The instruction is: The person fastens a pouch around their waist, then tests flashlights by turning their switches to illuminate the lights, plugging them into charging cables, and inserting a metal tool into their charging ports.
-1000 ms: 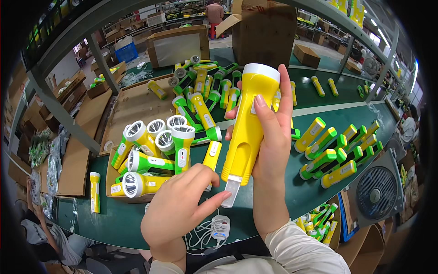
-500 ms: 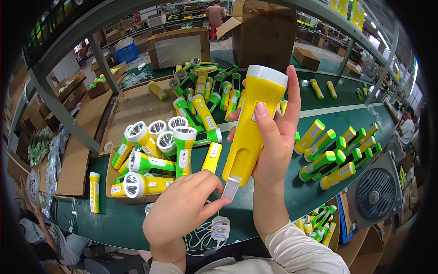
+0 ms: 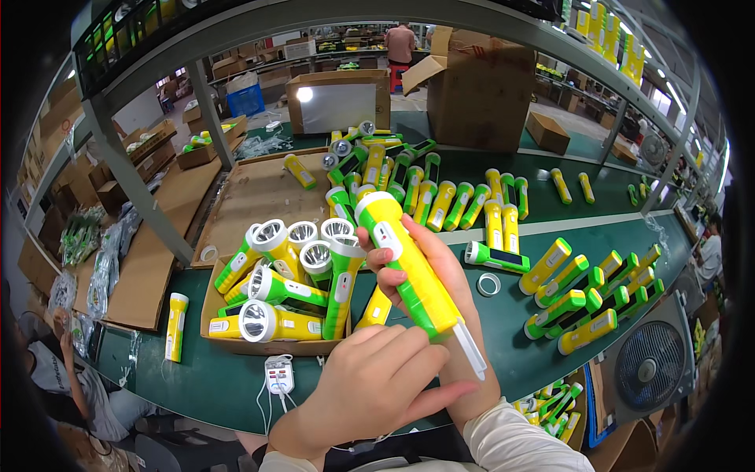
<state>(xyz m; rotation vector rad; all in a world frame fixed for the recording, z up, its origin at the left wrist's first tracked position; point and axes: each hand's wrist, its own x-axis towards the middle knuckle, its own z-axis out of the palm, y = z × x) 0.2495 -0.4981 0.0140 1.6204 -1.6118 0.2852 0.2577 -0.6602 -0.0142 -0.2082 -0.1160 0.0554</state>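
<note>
My right hand (image 3: 440, 263) is wrapped round a yellow and green flashlight (image 3: 421, 279), its white head tilted up and to the left. The switch side faces me. From its tail end sticks out a white, narrow slide-out piece (image 3: 469, 352). My left hand (image 3: 377, 385) is beside the tail, fingers bent near it and thumb stretched out below the white piece, apart from it. The left fingertips are partly hidden. Close by on the left, a cardboard box (image 3: 275, 346) holds several flashlights (image 3: 271, 321) with clear lenses.
A white USB charger (image 3: 279, 375) with cables lies by the table's front edge. Several flashlights stand in a group (image 3: 586, 303) on the right; more lie toward the back. A white ring (image 3: 488, 285) is on the green table. A fan (image 3: 649, 370) stands at the right.
The flashlight has turned from its plain yellow face to its switch side and come lower. My left thumb has left the white piece, now standing out at an angle. The view has shifted.
</note>
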